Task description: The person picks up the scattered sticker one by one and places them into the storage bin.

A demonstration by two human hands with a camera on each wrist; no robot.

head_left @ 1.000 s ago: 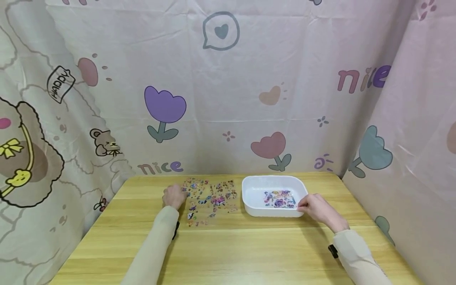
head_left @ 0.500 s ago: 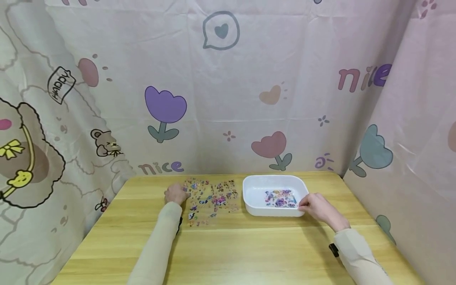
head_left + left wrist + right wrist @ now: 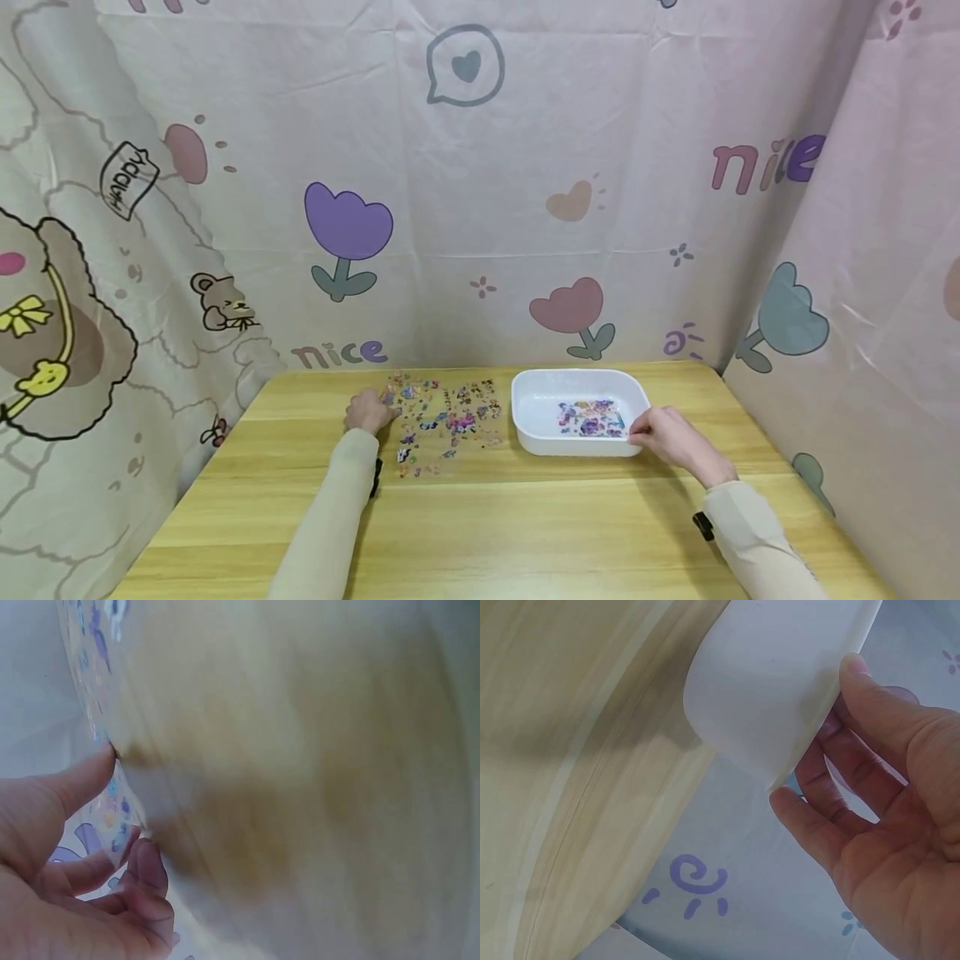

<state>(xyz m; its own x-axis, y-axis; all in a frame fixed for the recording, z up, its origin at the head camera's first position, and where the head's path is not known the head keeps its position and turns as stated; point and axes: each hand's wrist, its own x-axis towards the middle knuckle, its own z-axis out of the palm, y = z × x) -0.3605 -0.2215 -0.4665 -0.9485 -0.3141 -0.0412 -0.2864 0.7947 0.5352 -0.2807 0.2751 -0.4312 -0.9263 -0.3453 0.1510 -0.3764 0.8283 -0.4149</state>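
Note:
Clear sticker sheets [image 3: 461, 423] with small colourful prints lie on the table, left of a white plastic tray. At their left edge is my left hand [image 3: 366, 412]; in the left wrist view its thumb [image 3: 90, 776] and curled fingers [image 3: 146, 870] pinch the clear edge. How many sheets it has is hard to tell. My right hand [image 3: 670, 435] grips the near right corner of the white tray [image 3: 577, 447], thumb and fingers on its rim in the right wrist view. More printed stickers [image 3: 590, 418], mostly purple and pink, lie inside the tray.
The wooden table [image 3: 480, 533] runs up to a patterned curtain [image 3: 450, 208] at the back, with curtain on both sides too. Dark straps [image 3: 702, 527] sit at the wrists.
My left hand has shifted very slightly, and the far left corner of the sheet stands a little higher than half a second ago. The right hand and tray stay in place.

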